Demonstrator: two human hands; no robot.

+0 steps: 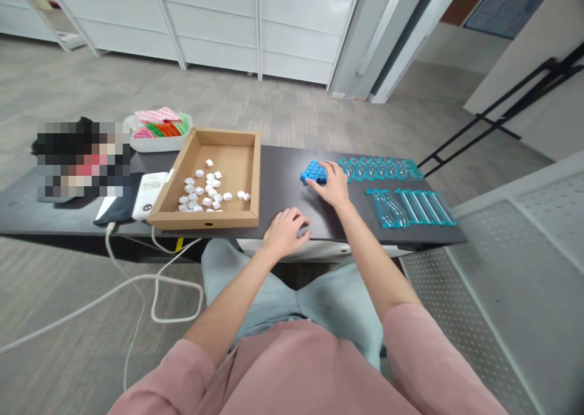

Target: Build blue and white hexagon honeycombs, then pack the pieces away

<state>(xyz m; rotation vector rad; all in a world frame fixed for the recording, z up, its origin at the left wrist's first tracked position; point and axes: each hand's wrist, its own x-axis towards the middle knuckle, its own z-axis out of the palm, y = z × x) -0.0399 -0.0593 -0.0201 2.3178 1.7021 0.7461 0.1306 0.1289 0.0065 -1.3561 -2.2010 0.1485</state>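
Observation:
My right hand [334,185] is on a cluster of blue hexagonal pieces [312,171], its thumb along the near side and its fingers over the right edge. Part of the cluster is hidden under those fingers. My left hand [285,232] rests at the table's front edge with fingers apart and nothing in it. To its left, a shallow cardboard box [233,215] holds several loose white faceted pieces [210,187].
Teal frames with clear curved pieces [378,168] and more with straight pieces [424,207] lie on the dark table [283,177]. Further left are a white power bank [149,193], a tub [159,143] of colourful strips and a blurred-out item. White cables [157,293] hang in front.

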